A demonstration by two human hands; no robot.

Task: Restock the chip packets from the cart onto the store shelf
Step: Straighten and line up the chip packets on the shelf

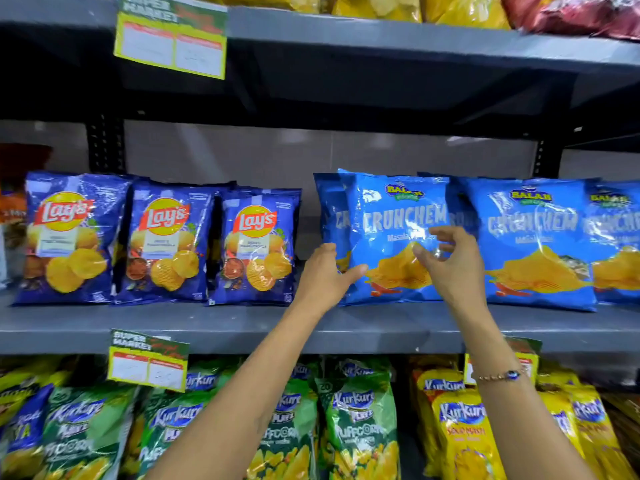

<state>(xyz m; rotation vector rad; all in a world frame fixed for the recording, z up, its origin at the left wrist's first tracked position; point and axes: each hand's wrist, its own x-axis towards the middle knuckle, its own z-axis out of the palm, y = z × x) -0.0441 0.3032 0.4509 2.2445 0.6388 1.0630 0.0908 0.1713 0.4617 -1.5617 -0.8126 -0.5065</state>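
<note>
Lower shelf, nearest: green Kurkure packets (360,420) at centre and left, yellow Kurkure packets (460,434) at right, all standing upright; a price tag (149,362) hangs from the shelf edge above them.
Forearms: both reach up and forward from the bottom of the frame; a beaded bracelet (502,375) sits on the right wrist.
Left hand (325,275): fingers spread, thumb lying across the lower left corner of the front Crunchem packet (391,216), palm against that packet's left edge.
Right hand (450,261): fingers loosely curled and apart, in front of the same packet's right side; whether the fingertips touch the foil, cannot tell. A ring shows on one finger.
Task item: the front Crunchem packet stands upright on the middle shelf (221,323), between the two hands, with another blue packet just behind its left side.
Right neighbours: more Crunchem packets (533,237), upright, overlapping each other.
Left neighbours: three Lay's packets (162,244) in a row, apart from the Crunchem group by a bare gap of shelf.
Upper shelf, farthest: yellow bags and one red bag, partly cut off by the frame; a second price tag (171,36) on its edge.
</note>
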